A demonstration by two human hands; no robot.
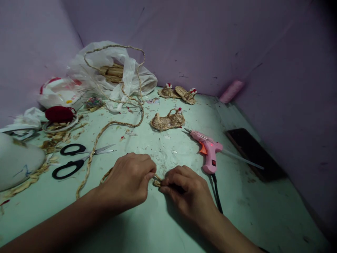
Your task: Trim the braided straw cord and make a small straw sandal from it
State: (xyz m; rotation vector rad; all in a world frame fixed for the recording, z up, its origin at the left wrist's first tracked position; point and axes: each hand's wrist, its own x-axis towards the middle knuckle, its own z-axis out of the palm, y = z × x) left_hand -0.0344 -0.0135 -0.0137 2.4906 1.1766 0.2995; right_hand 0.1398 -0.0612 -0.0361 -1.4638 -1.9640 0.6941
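Both hands meet over the pale green tabletop. My left hand is closed on a braided straw cord, which emerges behind its wrist and trails up the table in a loose curve. My right hand pinches a small coiled end of cord between thumb and fingers. Just beyond them lies a small woven straw slipper with a red bead on it. To the right rests a pink glue gun with its red light lit and a clear glue stick in its back.
Black-handled scissors lie open at the left. Behind are a plastic bag of straw, a dark red pincushion and two finished-looking slippers. A dark phone lies right, and straw scraps litter the left.
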